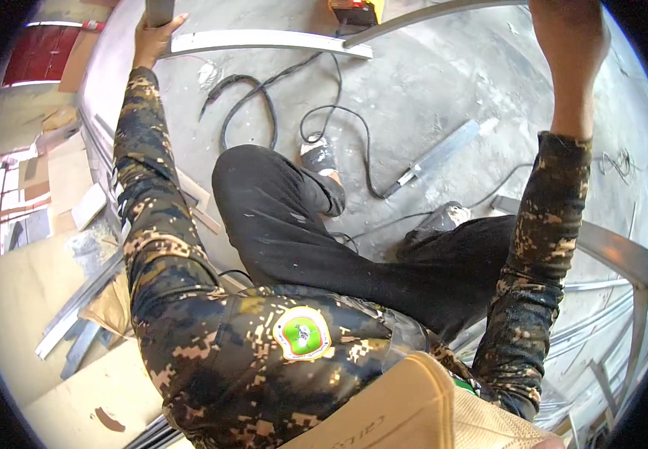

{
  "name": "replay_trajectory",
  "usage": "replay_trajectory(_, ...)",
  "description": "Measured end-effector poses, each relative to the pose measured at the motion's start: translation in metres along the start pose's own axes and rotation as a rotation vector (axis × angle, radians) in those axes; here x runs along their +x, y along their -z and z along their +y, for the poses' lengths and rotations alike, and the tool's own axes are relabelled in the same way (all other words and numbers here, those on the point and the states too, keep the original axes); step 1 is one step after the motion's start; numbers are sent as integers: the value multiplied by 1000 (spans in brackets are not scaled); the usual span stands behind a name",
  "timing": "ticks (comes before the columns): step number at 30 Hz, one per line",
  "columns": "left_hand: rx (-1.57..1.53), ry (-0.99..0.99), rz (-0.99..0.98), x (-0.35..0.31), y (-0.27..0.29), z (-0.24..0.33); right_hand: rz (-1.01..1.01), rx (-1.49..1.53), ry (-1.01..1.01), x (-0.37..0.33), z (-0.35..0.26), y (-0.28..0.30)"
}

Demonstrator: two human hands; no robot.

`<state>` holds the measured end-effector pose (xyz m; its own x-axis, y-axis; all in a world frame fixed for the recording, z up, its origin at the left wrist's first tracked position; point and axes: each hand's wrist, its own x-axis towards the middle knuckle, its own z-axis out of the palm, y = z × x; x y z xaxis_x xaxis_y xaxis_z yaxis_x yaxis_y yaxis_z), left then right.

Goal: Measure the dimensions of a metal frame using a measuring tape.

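Observation:
At the upper left my left hand is closed round a grey metal bar, with the thumb pointing to the right. From beside that hand a pale straight metal bar runs right along the far side. A second grey metal bar meets its right end and rises toward my right hand. That hand is at the upper right, cut off by the picture's top edge. Its fingers do not show, so I cannot tell what it holds.
Black cables loop over the concrete floor. A grey flat metal piece lies by my feet, a cable at its near end. Beyond the bars stands a yellow and red box. Metal lengths lie left; a metal frame stands right.

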<state>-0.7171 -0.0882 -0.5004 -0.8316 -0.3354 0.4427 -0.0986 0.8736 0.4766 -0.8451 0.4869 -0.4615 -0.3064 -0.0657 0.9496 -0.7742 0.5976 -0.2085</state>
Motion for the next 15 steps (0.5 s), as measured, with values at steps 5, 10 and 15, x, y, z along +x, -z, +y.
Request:
replay_trajectory(5,-62,55,51,5,11,-12,17,-44,-5,4,-3,4)
replay_trajectory(10,-15,54,5,5,3,-12,-130,-80,-58,7,-23,13)
replay_trajectory(15,157,-70,-20,18,-2,-8,-18,159,-258,-8,28,-9)
